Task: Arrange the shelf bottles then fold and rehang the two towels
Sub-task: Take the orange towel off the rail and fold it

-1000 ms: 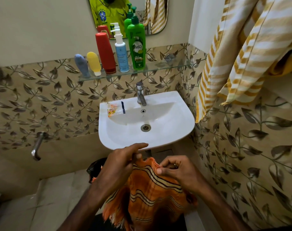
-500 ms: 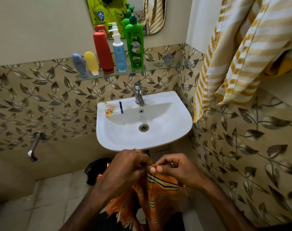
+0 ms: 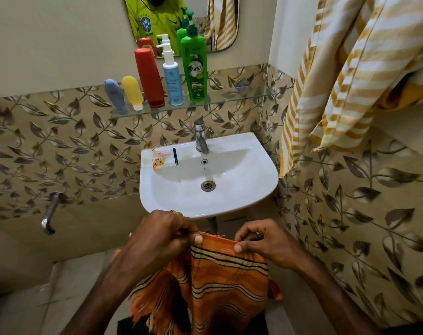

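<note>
Both hands have pulled apart since a moment ago, so the top edge of the orange towel (image 3: 226, 279) is now stretched flat between them. The left hand (image 3: 161, 234) pinches the left corner, and the right hand (image 3: 261, 240) pinches the right corner with its thumb on top. The towel hangs straight down from that edge, just in front of the sink (image 3: 266, 180) — its long side runs downward, toward the floor. It looks like the fold is next, and both hands are equally close to do it. The striped yellow towel (image 3: 338, 88) hangs high on the right, nearer the right hand. The bottles (image 3: 193, 68) stand in a neat row on the glass shelf (image 3: 239, 96).
</note>
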`<state>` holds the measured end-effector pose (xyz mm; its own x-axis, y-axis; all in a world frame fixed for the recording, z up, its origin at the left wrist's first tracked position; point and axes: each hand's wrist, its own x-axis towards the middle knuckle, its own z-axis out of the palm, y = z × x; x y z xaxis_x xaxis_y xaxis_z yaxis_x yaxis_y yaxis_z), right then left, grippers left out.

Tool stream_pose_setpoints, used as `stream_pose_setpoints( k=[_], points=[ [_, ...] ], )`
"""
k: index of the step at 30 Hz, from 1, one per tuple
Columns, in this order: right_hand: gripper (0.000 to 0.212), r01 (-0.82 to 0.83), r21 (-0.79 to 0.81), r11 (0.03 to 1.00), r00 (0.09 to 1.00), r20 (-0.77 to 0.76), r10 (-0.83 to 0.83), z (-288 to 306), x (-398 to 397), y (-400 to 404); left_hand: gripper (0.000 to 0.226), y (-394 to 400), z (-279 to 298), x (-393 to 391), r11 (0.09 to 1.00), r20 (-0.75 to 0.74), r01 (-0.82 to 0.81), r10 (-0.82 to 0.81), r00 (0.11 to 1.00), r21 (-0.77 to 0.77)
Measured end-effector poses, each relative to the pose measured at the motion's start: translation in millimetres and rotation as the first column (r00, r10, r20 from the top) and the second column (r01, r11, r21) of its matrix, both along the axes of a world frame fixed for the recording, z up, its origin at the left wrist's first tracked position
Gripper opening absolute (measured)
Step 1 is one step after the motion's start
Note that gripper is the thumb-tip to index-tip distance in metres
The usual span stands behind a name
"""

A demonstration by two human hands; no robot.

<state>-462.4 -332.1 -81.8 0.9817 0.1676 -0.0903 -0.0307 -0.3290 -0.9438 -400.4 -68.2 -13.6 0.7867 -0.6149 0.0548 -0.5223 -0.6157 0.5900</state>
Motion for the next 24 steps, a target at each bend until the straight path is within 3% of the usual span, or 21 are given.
stream_pose_setpoints(
  k=[5, 8, 10, 13, 16, 19, 24],
  points=[
    [0.012, 0.063, 0.032, 0.998, 0.996, 0.062, -0.065, 6.1, -4.5, 9.9, 0.009, 5.0, -4.2, 2.6, 0.992, 0.079, -0.096, 0.089, 0.993, 0.082],
    [0.011, 0.060, 0.038, 0.997, 0.993, 0.102, -0.064, 11.5, -6.3, 17.6, 0.046, 0.3, -3.1, -1.1, 0.982, 0.100, -0.119, 0.104, 0.989, 0.149],
    [0.012, 0.050, 0.041, 0.998, 0.991, 0.121, -0.055, 14.2, -6.4, 23.3, 0.072, -5.4, -1.3, -6.3, 0.978, 0.067, -0.040, 0.027, 0.997, 0.204],
    [0.011, 0.037, 0.028, 0.999, 0.988, 0.147, -0.041, 17.7, -6.3, 30.5, 0.088, -20.2, -0.1, -13.9, 0.949, 0.049, 0.097, -0.117, 0.992, 0.300],
    [0.007, 0.031, 0.006, 0.999, 0.986, 0.162, -0.032, 21.1, -7.0, 32.7, 0.064, -32.6, 1.6, -15.5, 0.941, 0.000, 0.143, -0.150, 0.989, 0.306],
    [0.009, 0.020, 0.090, 0.996, 0.993, 0.117, -0.030, 22.6, -8.0, 29.3, 0.032, -34.3, 1.4, -11.7, 0.935, 0.026, 0.122, -0.138, 0.990, 0.334],
    [0.012, -0.091, 0.102, 0.991, 0.996, -0.003, 0.092, 23.1, -10.4, 16.2, 0.021, -34.5, 8.5, -14.0, 0.950, 0.010, 0.183, -0.192, 0.981, 0.253]
  ],
)
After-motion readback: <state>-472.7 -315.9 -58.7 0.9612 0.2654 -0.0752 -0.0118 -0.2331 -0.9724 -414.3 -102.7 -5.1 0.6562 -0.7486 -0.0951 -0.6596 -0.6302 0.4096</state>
